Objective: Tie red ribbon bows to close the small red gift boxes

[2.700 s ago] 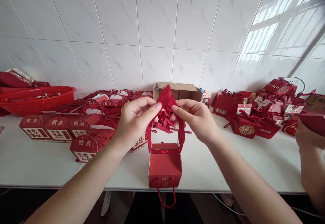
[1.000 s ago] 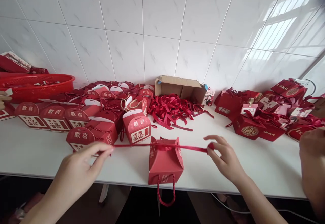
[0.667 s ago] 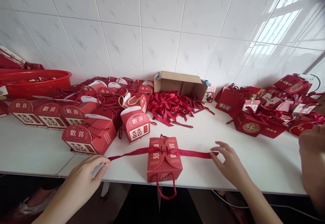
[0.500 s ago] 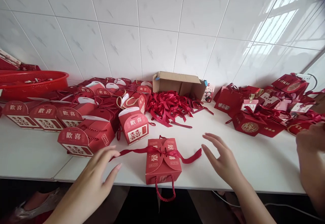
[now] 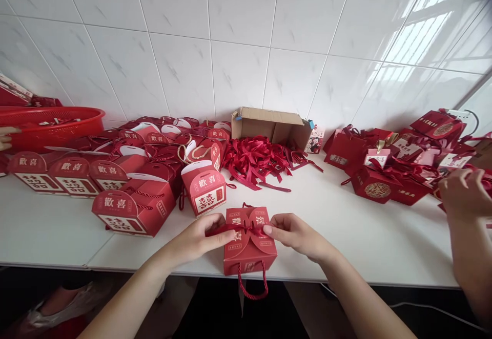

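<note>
A red gift box (image 5: 249, 259) with pale Chinese characters stands at the table's front edge, its curved top flaps folded together. A dark red ribbon (image 5: 249, 230) crosses its top, knotted in the middle. My left hand (image 5: 209, 234) is closed on the ribbon's left part, thumb over the box's left edge. My right hand (image 5: 288, 231) pinches the ribbon on the right side, close to the knot. One twisted rope handle (image 5: 253, 294) hangs over the table edge towards me. Both ribbon ends are largely hidden by my fingers.
Many red boxes (image 5: 130, 203) crowd the left, with a red plastic basket (image 5: 92, 119) behind. Loose ribbons (image 5: 257, 160) spill from an open cardboard box (image 5: 269, 116) at the wall. Beribboned boxes (image 5: 378, 185) stand right. Other people's hands show at right (image 5: 465, 195) and far left (image 5: 5, 136).
Both my hands have moved inward from beside the box and closed on the ribbon. At right, another person's hand has shifted up towards the boxes; a hand has appeared at the far left.
</note>
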The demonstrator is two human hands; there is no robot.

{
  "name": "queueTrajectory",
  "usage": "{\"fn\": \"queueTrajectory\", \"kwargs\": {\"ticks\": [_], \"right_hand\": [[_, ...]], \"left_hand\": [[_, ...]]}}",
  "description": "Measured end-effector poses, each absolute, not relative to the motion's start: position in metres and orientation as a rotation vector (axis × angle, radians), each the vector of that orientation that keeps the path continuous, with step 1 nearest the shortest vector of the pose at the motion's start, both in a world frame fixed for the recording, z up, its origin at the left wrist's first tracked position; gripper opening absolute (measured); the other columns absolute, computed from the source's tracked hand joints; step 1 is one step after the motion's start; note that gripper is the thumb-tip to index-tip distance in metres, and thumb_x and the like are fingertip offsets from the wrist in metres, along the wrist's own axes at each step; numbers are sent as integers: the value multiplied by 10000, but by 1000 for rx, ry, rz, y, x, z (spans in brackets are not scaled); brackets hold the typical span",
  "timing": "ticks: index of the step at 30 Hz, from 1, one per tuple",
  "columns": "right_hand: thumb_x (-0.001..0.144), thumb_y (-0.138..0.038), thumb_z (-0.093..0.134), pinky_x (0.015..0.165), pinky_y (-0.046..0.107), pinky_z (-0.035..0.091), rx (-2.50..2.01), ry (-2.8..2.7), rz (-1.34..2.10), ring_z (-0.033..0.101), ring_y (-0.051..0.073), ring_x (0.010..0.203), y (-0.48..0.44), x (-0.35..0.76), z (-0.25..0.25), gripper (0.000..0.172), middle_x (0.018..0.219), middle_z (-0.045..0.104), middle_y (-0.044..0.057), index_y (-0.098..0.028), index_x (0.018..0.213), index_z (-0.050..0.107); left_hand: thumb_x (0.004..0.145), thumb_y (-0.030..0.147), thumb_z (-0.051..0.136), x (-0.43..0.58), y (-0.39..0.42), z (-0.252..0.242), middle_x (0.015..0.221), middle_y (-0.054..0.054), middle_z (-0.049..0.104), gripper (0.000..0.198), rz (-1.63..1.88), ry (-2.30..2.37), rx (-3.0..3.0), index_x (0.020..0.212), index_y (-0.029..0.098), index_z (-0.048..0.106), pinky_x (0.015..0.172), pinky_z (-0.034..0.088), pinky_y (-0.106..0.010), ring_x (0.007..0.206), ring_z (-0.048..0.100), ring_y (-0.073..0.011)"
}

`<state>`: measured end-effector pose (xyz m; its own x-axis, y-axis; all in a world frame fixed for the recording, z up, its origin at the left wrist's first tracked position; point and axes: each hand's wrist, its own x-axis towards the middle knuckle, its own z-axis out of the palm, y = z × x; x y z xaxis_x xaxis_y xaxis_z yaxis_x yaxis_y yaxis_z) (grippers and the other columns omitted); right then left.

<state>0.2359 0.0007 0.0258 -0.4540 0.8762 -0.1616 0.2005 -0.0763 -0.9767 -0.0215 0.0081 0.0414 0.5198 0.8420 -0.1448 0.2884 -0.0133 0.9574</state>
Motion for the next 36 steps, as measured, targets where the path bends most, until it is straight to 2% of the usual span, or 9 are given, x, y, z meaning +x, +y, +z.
{"fn": "queueTrajectory", "kwargs": {"ticks": [4, 9, 16, 19, 22, 28, 31, 33, 36], "right_hand": [[855, -609, 559, 537, 258, 189, -1032, -1689, 1628, 283, 74, 538, 1, 243, 28, 526, 557, 380, -55, -166, 590, 462], [780, -519, 704, 502, 248, 172, -1013, -1526, 1685, 278, 65, 500, 2, 247, 24, 418, 550, 398, -62, -161, 634, 545], [774, -495, 721, 526, 245, 247, -1012, -1483, 1673, 360, 78, 527, -1, 257, 16, 395, 567, 483, -33, -154, 623, 589], [816, -499, 677, 552, 253, 304, -882, -1418, 1695, 406, 97, 561, -4, 261, 22, 387, 611, 543, -2, -154, 649, 619], [861, -496, 621, 613, 273, 370, -719, -1381, 1681, 464, 126, 623, -7, 257, 38, 382, 651, 572, 21, -155, 690, 654], [880, -353, 648, 791, 280, 425, -671, -1374, 1634, 536, 132, 736, -15, 235, 66, 234, 710, 613, 12, -168, 749, 706], [839, -354, 702, 763, 275, 441, -793, -1381, 1555, 556, 128, 738, -18, 233, 67, 165, 762, 644, 8, -189, 835, 714], [823, -379, 715, 716, 273, 445, -894, -1426, 1472, 560, 127, 699, -19, 235, 65, 190, 740, 632, -1, -198, 876, 692], [820, -404, 709, 789, 318, 457, -1018, -1602, 1266, 586, 158, 742, -16, 234, 62, 305, 715, 605, -15, -220, 1060, 672]], "left_hand": [[850, 567, 540, -24, 7, 35, 665, -10, 592, 405, 656, 989, 1416, 734, 188, 623, 639, 441, -273, 669, 557, -180], [796, 451, 670, -23, 8, 31, 583, 41, 448, 370, 801, 998, 1381, 609, 179, 505, 590, 347, -239, 580, 407, -113], [877, 492, 557, -32, 8, 36, 642, 34, 426, 400, 666, 1096, 1694, 628, 193, 466, 640, 364, -259, 656, 448, -142], [862, 468, 584, -32, 4, 45, 818, 6, 551, 267, 771, 1238, 1854, 789, 216, 537, 788, 412, -299, 841, 533, -192], [852, 418, 613, -19, -5, 56, 1007, -15, 572, 230, 1010, 1305, 2010, 963, 248, 504, 921, 403, -341, 1015, 538, -219], [802, 260, 661, 34, -19, 66, 1000, -63, 513, 305, 1254, 1219, 2482, 983, 221, 419, 871, 415, -407, 988, 509, -258], [780, 155, 606, 43, -16, 64, 1003, -80, 483, 294, 1554, 1325, 2488, 970, 213, 389, 872, 396, -424, 1003, 498, -274], [758, 156, 611, 42, -13, 64, 1000, -78, 473, 317, 1649, 1376, 2451, 963, 214, 377, 870, 387, -422, 997, 499, -278], [763, 213, 635, 39, -11, 64, 993, -72, 472, 334, 1637, 1402, 2420, 963, 222, 368, 858, 384, -409, 987, 505, -277]]}}
